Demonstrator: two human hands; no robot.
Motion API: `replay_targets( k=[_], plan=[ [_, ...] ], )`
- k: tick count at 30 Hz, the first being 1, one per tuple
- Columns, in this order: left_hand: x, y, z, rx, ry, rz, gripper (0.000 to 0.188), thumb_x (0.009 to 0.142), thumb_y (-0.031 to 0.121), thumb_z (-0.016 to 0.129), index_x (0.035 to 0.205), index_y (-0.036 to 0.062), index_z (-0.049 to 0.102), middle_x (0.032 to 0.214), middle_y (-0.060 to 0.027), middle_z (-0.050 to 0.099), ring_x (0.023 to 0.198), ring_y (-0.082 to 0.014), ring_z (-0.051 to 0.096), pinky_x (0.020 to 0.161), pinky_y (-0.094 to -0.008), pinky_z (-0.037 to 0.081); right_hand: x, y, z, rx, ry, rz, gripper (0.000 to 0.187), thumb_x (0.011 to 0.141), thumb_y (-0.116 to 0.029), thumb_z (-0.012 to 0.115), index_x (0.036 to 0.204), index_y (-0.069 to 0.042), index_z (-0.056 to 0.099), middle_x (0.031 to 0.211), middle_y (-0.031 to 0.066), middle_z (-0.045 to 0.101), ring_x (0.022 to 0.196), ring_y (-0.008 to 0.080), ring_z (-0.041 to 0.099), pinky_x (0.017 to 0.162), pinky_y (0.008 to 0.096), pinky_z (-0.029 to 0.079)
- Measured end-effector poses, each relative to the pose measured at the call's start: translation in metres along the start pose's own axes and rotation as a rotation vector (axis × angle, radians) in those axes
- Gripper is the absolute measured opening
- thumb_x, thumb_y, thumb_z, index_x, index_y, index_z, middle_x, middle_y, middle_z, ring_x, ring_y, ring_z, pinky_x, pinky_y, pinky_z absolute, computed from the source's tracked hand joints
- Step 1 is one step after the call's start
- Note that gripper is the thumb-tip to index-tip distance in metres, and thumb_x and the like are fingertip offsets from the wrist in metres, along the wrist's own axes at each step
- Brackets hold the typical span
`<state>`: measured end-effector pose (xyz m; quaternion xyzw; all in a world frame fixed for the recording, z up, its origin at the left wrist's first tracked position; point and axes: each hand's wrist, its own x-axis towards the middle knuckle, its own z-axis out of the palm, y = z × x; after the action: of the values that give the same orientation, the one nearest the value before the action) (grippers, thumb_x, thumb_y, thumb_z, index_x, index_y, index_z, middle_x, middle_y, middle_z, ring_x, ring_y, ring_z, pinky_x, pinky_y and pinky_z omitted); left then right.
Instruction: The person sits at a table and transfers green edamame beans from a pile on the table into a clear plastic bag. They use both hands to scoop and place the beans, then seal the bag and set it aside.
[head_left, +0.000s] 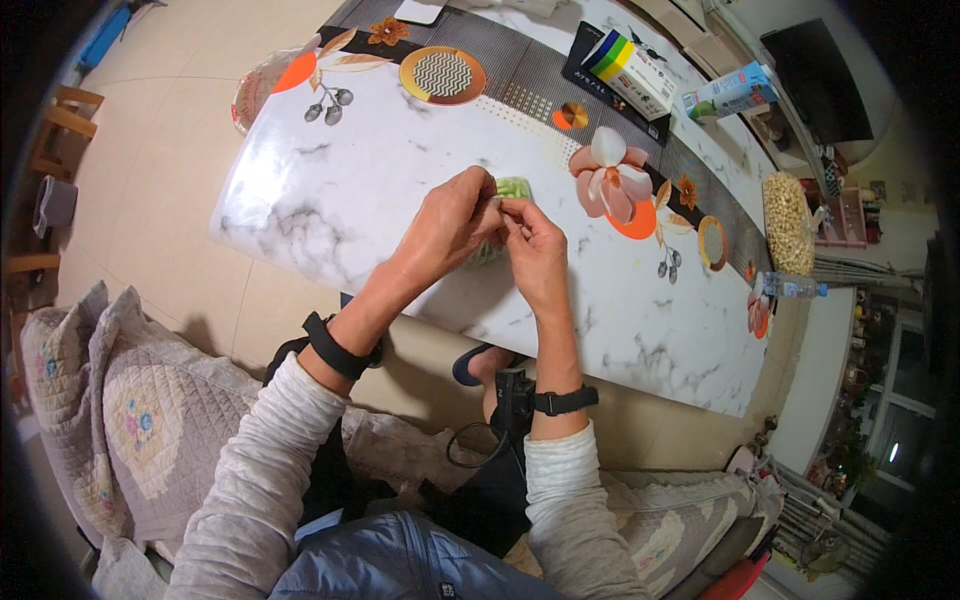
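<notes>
In the head view I see both of my hands meeting over the near-middle of the marble-patterned table [330,190]. My left hand [448,225] is curled, fingers bent inward, and closed around a small clear bag of green pieces [512,188], most of which is hidden behind my knuckles; only a pale green patch shows just past them, and a bit of plastic below the hand. My right hand [535,250] sits just beside the left, touching it, with thumb and forefinger pressed together in a pinch at the bag's top edge. What exactly the green pieces are I cannot tell.

Each wrist carries a black strap: a wide one on the left [338,350], a thinner one on the right [564,401]. Both sleeves are light grey.

Farther off on the table, to the right, lies a printed pink flower [612,180]. At the far end stands a box with coloured stripes [628,68], and right of it a blue and white carton [730,92]. Along the right edge I see a tall clear bag of pale round kernels [788,222], with a plastic water bottle [792,287] lying near it.

To the near left, a quilted sofa cover [130,400] lies beside my left arm. A foot in a dark slipper [478,364] shows under the table edge.
</notes>
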<state>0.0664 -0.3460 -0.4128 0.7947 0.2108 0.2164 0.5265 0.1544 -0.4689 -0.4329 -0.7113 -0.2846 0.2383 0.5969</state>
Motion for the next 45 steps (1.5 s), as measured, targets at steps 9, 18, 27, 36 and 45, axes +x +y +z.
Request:
replay_targets(
  k=[9, 18, 27, 36, 45],
  plan=[
    [0.000, -0.006, -0.001, -0.001, -0.064, 0.165, 0.021, 0.083, 0.003, 0.062, 0.102, -0.0020, 0.054, 0.092, -0.0225, 0.063, 0.086, -0.0424, 0.062, 0.074, -0.0425, 0.050, 0.000, 0.001, 0.004, 0.098, 0.075, 0.090, 0.015, 0.094, -0.001, 0.059, 0.106, 0.006, 0.065, 0.090, 0.0041, 0.068, 0.078, 0.0072, 0.060, 0.072, 0.0236, 0.051],
    [0.008, -0.013, -0.020, -0.315, -0.309, -0.174, 0.024, 0.090, 0.005, 0.064, 0.111, 0.0001, 0.054, 0.089, -0.0007, 0.057, 0.078, -0.0078, 0.052, 0.070, -0.0255, 0.047, -0.001, -0.011, -0.007, 0.156, -0.058, 0.163, 0.016, 0.095, -0.008, 0.063, 0.105, 0.004, 0.064, 0.089, 0.0029, 0.065, 0.074, 0.0080, 0.058, 0.070, 0.0219, 0.049],
    [0.009, -0.014, -0.018, -0.590, -0.289, -0.237, 0.023, 0.086, 0.002, 0.065, 0.106, -0.0021, 0.054, 0.084, -0.0033, 0.060, 0.076, -0.0090, 0.057, 0.067, -0.0254, 0.049, 0.000, -0.013, -0.011, 0.260, -0.093, 0.215, 0.017, 0.095, -0.006, 0.062, 0.108, 0.004, 0.064, 0.088, 0.0022, 0.064, 0.073, 0.0080, 0.058, 0.068, 0.0217, 0.048],
    [0.006, -0.012, -0.019, -0.205, -0.350, -0.107, 0.021, 0.084, 0.003, 0.063, 0.103, -0.0010, 0.055, 0.082, -0.0039, 0.060, 0.075, -0.0099, 0.054, 0.068, -0.0271, 0.047, -0.008, -0.024, -0.005, -0.570, 0.048, -0.293, 0.018, 0.092, -0.001, 0.055, 0.106, -0.002, 0.066, 0.095, 0.0101, 0.062, 0.080, 0.0229, 0.062, 0.071, 0.0323, 0.050],
    [0.003, -0.011, -0.013, -0.004, -0.195, 0.043, 0.021, 0.077, 0.006, 0.064, 0.094, -0.0041, 0.057, 0.077, -0.0143, 0.062, 0.070, -0.0249, 0.060, 0.068, -0.0360, 0.049, -0.012, -0.028, -0.014, -0.598, -0.099, -0.189, 0.015, 0.092, -0.003, 0.054, 0.103, 0.000, 0.064, 0.098, 0.0143, 0.060, 0.086, 0.0316, 0.062, 0.077, 0.0379, 0.050]
  ],
)
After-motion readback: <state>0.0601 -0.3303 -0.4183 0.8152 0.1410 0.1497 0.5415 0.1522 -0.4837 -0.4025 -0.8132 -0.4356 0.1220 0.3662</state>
